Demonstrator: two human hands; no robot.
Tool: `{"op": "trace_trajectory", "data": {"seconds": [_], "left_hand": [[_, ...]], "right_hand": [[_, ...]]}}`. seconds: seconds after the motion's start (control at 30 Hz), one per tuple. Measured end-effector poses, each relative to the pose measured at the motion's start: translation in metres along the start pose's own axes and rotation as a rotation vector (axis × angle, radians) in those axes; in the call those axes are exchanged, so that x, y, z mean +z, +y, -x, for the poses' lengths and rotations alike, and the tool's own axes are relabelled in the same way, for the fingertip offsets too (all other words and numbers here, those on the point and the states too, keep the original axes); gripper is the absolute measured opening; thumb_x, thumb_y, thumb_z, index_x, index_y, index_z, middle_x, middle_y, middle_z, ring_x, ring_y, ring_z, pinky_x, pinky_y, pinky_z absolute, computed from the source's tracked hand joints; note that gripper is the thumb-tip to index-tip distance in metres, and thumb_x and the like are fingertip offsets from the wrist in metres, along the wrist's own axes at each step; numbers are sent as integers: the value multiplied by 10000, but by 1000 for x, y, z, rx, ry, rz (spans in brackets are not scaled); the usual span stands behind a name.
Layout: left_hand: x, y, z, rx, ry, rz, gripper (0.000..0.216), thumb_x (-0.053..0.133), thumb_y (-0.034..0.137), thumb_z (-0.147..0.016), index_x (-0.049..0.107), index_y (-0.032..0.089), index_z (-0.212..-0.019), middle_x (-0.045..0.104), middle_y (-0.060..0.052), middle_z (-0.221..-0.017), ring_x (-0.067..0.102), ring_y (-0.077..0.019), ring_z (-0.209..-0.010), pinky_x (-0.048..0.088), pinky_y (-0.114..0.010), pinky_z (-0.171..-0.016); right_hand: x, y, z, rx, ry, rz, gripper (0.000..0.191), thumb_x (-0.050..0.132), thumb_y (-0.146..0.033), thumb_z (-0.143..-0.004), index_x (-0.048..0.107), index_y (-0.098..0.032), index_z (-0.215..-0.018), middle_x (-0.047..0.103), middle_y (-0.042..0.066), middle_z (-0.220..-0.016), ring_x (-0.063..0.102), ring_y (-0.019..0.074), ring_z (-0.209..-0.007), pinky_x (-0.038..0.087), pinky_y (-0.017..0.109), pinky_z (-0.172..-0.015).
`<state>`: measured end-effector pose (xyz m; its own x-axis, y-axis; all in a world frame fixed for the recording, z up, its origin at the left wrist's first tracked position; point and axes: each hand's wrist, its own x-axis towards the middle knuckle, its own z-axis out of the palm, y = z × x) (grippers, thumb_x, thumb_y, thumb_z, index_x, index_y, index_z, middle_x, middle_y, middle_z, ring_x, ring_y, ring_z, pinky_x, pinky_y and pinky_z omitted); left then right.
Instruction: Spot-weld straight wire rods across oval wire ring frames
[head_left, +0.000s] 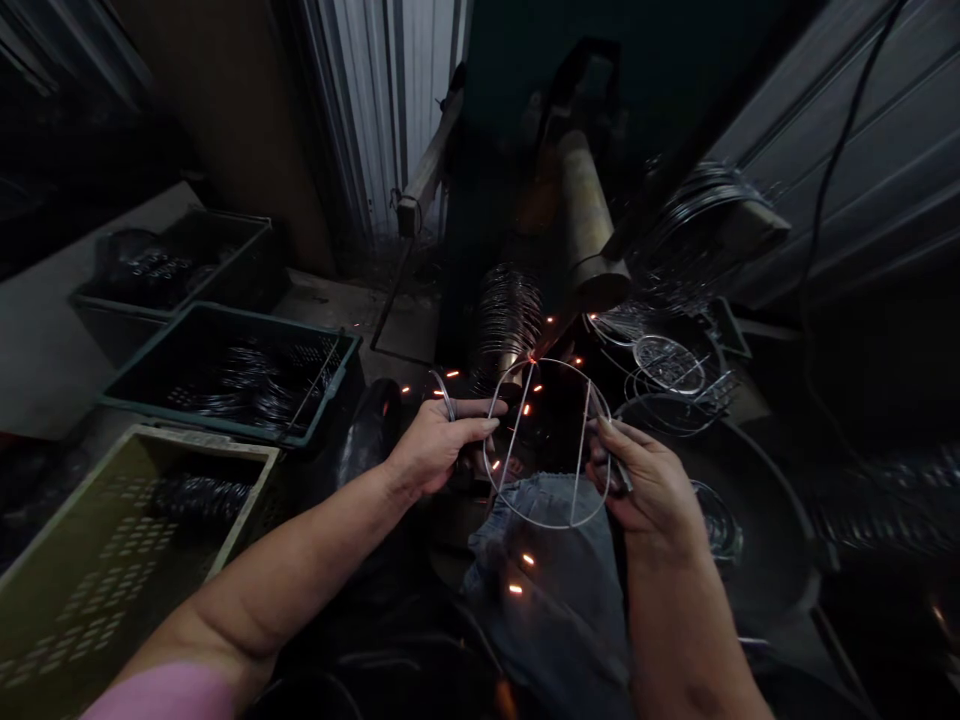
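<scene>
A round wire frame (546, 445) with straight cross wires is held up between both hands, its top edge against a welding machine's electrode (551, 335) where orange sparks fly. My left hand (439, 440) is closed on the frame's left rim and also holds a small wire ring (444, 392). My right hand (645, 480) is closed on the right rim, pinching a cross wire. A denim-covered knee (555, 560) lies below the frame.
Green crates (225, 370) with dark wire rings stand at left, a yellowish crate (112, 560) in front of them. Stacked wire rings (510, 315) sit by the machine's arm (589, 215). Finished wire frames (667, 365) pile at right over a dark round basin (757, 520).
</scene>
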<state>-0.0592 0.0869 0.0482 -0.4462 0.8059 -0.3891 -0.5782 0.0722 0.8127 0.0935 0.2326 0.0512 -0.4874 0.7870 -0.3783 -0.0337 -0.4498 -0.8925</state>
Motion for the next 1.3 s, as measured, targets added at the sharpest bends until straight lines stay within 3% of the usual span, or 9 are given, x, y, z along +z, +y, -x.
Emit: {"op": "trace_trajectory", "data": {"seconds": [0.17, 0.3, 0.4, 0.53, 0.7, 0.87, 1.03, 1.17, 1.3], "left_hand": [[-26, -18, 7, 17, 73, -235, 513, 571, 281, -748, 493, 125, -1231, 609, 2, -614, 509, -83, -368, 374, -207, -373], [-51, -31, 26, 101, 198, -366, 590, 526, 237, -771, 365, 127, -1327, 594, 32, -586, 415, -44, -307, 304, -186, -354], [-60, -34, 41, 35, 107, -301, 577, 488, 243, -793, 333, 179, -1346, 585, 39, -577, 372, -33, -281, 224, -172, -324], [-59, -35, 50, -90, -128, -168, 569, 507, 234, -782, 363, 215, -1332, 603, 14, -600, 348, -15, -281, 166, -162, -327], [-52, -32, 51, -193, -207, -97, 509, 555, 223, -767, 466, 220, -1268, 608, 4, -595, 336, 0, -279, 202, -155, -336], [-48, -36, 47, -233, 21, 52, 321, 694, 150, -622, 683, 148, -943, 667, -59, -733, 590, -104, -575, 428, -174, -501], [-33, -53, 45, -237, 155, -55, 539, 732, 159, -586, 609, 175, -1111, 687, -69, -781, 617, -143, -674, 465, -202, -565], [-27, -61, 46, -169, 131, -139, 664, 719, 233, -627, 487, 229, -1249, 649, -4, -692, 578, -108, -582, 415, -185, -500], [-24, -71, 44, -215, 55, -185, 637, 691, 292, -663, 476, 231, -1259, 624, 5, -662, 563, -104, -549, 373, -185, -466]], "right_hand": [[22, 5, -25, -230, 19, 118, 362, 786, -369, -515, 642, -118, -733, 526, -24, -488, 407, 58, -357, 296, 164, -314], [19, 18, -46, -416, 142, 481, 358, 720, -412, -565, 652, -118, -758, 538, -15, -496, 463, 116, -400, 330, 220, -366], [6, 47, -36, -559, 165, 840, 355, 641, -416, -642, 668, -129, -849, 654, 72, -719, 599, 230, -695, 462, 310, -596], [5, 96, -1, -549, -148, 971, 366, 563, -318, -705, 642, -111, -996, 641, 156, -990, 570, 274, -952, 415, 389, -852], [9, 110, 20, -520, -209, 941, 180, 541, -210, -729, 680, -193, -842, 667, 72, -820, 600, 205, -824, 431, 307, -801], [-5, 95, 31, -424, -176, 754, 183, 509, -290, -792, 642, -176, -737, 596, 15, -628, 566, 152, -604, 447, 242, -580], [-10, 94, 33, -299, -102, 520, 282, 424, -362, -831, 559, -143, -713, 437, -41, -511, 361, 71, -328, 298, 199, -320], [-25, 90, 39, -291, -97, 468, 271, 493, -372, -800, 568, -159, -650, 423, -46, -494, 386, 81, -360, 321, 207, -355], [-58, 80, 47, -353, -19, 496, 234, 523, -378, -794, 655, -185, -795, 597, 20, -715, 562, 157, -676, 452, 263, -640]]}}
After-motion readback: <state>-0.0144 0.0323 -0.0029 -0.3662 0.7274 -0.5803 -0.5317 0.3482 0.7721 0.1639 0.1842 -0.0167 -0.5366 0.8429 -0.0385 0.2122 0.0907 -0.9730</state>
